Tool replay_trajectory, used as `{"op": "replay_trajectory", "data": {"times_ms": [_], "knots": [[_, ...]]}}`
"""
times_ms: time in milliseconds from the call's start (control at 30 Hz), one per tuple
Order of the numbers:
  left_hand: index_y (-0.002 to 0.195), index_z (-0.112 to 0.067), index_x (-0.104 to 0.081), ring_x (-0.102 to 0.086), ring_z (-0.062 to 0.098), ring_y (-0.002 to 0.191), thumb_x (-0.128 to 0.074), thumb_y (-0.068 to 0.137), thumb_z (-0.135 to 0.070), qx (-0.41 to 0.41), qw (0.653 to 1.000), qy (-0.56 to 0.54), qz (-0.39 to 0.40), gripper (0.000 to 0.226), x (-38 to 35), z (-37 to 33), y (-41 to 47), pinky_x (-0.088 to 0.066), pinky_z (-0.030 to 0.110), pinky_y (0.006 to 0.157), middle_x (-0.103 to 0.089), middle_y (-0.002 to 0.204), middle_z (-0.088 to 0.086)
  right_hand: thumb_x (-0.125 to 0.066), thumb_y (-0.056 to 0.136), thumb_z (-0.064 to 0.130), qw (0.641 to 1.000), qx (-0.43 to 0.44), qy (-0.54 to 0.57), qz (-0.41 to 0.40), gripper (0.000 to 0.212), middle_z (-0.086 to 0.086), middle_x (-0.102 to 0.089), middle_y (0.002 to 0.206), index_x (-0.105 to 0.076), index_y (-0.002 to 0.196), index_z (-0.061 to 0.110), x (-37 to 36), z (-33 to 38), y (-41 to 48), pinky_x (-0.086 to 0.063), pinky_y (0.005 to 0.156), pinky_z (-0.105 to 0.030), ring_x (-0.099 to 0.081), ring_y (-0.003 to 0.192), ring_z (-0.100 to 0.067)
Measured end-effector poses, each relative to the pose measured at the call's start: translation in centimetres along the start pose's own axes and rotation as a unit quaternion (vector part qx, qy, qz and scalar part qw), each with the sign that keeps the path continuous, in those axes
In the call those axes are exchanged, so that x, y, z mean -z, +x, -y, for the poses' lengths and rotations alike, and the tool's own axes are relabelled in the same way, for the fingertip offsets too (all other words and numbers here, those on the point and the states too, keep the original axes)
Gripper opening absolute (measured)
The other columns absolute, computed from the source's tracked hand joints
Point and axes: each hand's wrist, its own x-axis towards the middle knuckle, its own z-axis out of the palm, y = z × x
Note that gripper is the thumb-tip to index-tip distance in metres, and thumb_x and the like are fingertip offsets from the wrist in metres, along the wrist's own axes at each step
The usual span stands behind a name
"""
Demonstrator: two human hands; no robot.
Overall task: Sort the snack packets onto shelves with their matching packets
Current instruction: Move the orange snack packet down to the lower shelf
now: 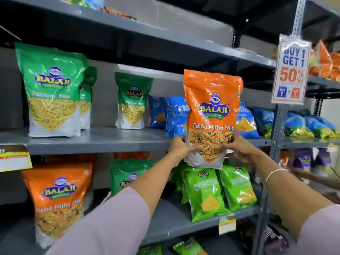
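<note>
I hold an orange Tikha Mitha Mix packet (211,107) upright in front of the middle shelf (95,142). My left hand (181,147) grips its lower left edge and my right hand (239,149) grips its lower right edge. A matching orange Tikha Mitha Mix packet (58,197) stands on the lower shelf (171,225) at the left. Green Ratlami Sev packets (52,89) stand on the middle shelf at the left, with another one (131,101) nearer the centre. Blue packets (176,115) stand behind the held packet.
Light green Crunchem packets (205,192) and a dark green packet (127,173) sit on the lower shelf. A "Buy 1 Get 1" sign (291,70) hangs on the upright post at right. More blue packets (303,124), orange packets (325,59) and purple packets (303,159) fill the neighbouring rack.
</note>
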Motion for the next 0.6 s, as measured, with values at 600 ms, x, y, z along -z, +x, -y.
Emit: {"op": "replay_trajectory", "data": {"times_ms": [600], "knots": [[0.116, -0.003, -0.059, -0.062, 0.031, 0.112, -0.088, 0.056, -0.015, 0.176, 0.977, 0.124, 0.018, 0.068, -1.9, 21.5, -4.0, -0.051, 0.042, 0.093, -0.066, 0.121, 0.018, -0.081, 0.054, -0.006, 0.987, -0.149, -0.047, 0.029, 0.062, -0.016, -0.065, 0.107, -0.051, 0.107, 0.009, -8.3, -22.6, -0.7, -0.049, 0.093, -0.046, -0.061, 0.104, -0.033]]}}
